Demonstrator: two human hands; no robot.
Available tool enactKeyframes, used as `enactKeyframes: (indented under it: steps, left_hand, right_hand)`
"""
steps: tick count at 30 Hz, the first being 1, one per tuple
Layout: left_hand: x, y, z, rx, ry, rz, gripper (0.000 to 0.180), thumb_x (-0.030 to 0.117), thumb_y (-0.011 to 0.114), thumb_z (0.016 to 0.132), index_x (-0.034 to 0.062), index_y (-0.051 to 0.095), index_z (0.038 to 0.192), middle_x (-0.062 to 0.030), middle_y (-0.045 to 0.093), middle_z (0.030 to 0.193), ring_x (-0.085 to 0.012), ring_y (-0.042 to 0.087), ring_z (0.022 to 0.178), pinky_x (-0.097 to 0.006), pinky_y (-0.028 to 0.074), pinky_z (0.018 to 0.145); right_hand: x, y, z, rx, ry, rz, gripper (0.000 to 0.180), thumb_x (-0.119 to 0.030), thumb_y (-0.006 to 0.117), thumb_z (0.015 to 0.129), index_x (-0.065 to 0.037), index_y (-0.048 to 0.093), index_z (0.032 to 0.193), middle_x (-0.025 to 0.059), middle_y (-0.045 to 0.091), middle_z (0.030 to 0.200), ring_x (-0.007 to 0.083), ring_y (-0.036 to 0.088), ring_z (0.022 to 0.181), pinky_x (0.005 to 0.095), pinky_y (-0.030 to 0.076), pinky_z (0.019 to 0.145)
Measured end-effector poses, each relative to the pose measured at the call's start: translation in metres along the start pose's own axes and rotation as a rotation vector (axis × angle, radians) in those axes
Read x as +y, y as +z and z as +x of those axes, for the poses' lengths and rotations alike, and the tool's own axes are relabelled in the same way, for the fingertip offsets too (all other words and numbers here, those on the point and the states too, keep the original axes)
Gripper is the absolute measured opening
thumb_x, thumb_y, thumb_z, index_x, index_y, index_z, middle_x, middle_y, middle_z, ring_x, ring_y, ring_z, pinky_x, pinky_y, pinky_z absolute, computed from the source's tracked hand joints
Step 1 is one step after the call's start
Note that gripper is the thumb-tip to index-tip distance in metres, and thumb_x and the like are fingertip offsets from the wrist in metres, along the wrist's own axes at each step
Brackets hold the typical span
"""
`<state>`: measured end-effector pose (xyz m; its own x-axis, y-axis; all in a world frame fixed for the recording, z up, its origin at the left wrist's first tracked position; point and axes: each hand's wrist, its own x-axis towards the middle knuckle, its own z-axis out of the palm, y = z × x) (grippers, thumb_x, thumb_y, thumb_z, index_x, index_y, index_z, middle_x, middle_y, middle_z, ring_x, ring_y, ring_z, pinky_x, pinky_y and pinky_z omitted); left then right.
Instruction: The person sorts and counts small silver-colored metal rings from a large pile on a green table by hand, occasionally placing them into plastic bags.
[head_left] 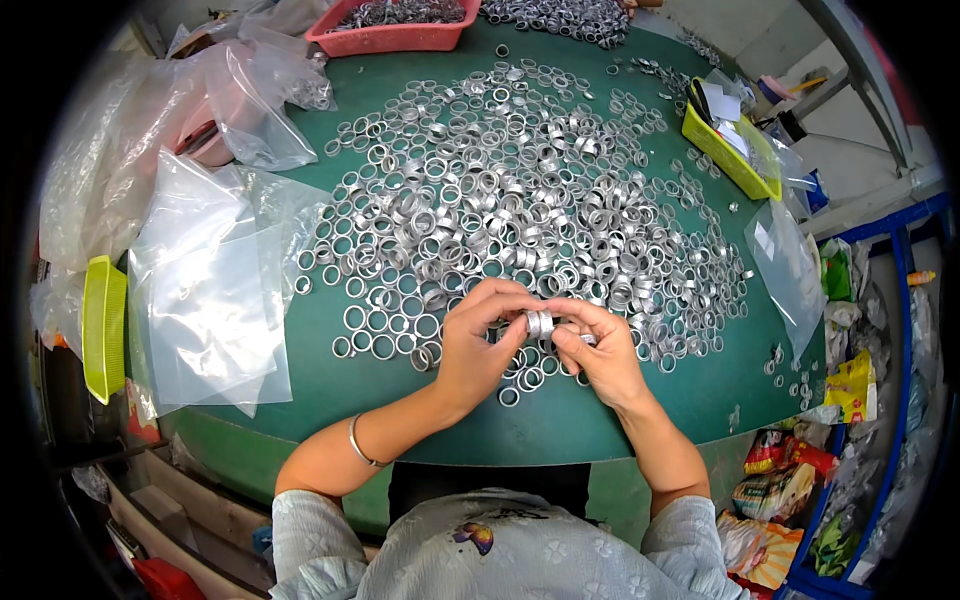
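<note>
Between both hands, just above the near edge of the pile, is a short stack of silver metal rings [540, 324]. My left hand [484, 335] is closed, its thumb and fingers pinching the stack from the left. From the other side my right hand [598, 350] closes on the same stack; a small bit of metal also shows by its bent fingers, too hidden to name surely. Around and beyond both hands spreads a large heap of loose metal rings [520, 190], some flat, some overlapping. Several single rings lie just below my fingers.
Clear plastic bags [205, 290] lie on the green table [450, 430] at left, beside a yellow-green basket [104, 330]. A pink tray [395, 38] of metal parts stands at the far side. A yellow basket [730, 150] and another bag [787, 270] sit at right, above a blue rack [905, 400].
</note>
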<state>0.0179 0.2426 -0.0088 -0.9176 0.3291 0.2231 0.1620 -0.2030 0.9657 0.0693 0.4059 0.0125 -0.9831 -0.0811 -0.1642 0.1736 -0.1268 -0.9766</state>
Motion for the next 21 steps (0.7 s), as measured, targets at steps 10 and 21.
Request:
enactKeyframes:
  steps: [10,21]
  left_hand:
    - [-0.0013,-0.0005,0.001,-0.038,-0.165,-0.245,0.017,-0.008,0.056,0.081,-0.0049,0.061,0.097,-0.0081,0.059,0.095,-0.0128,0.059,0.085,-0.023,0.051,0.072]
    - [-0.006,-0.0053,0.0011,-0.123,-0.501,-0.47,0.015,0.005,0.059,0.085,-0.003,0.061,0.098,-0.0073,0.063,0.087,-0.0116,0.06,0.075,-0.024,0.053,0.067]
  right_hand:
    - [-0.002,0.0036,-0.0006,0.011,-0.044,0.058,0.026,-0.012,0.051,0.093,0.0,0.054,0.117,0.0056,0.061,0.092,0.0015,0.039,0.048,0.0162,0.031,0.044]
    - [0.0001,0.0074,0.0014,0.015,-0.221,-0.352,0.03,-0.015,0.055,0.091,-0.001,0.052,0.117,0.0009,0.058,0.083,-0.001,0.047,0.054,0.0137,0.033,0.048]
